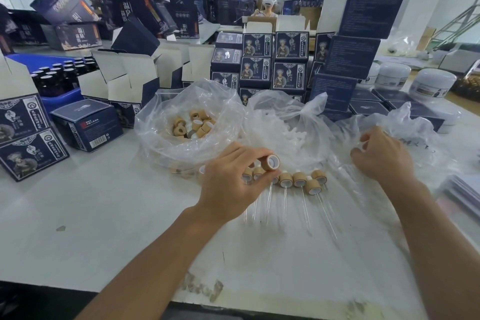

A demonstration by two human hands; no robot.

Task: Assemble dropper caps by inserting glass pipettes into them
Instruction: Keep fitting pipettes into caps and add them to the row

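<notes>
Fingertips of the left hand pinch 1 bamboo cap, open end up, waiting on a pipette. Right hand digs, fingers curled, in the pipette bag; can't tell if it's got one. Next it's threading glass into that hole. Finished droppers crowd underneath, cap bag behind.

You have one view only, from the camera on your head: it looks forward and steeply down over your forearms, close above the pale grey worktable, and, being wide-angle, reaches the stacked dark blue printed cartons beyond.
</notes>
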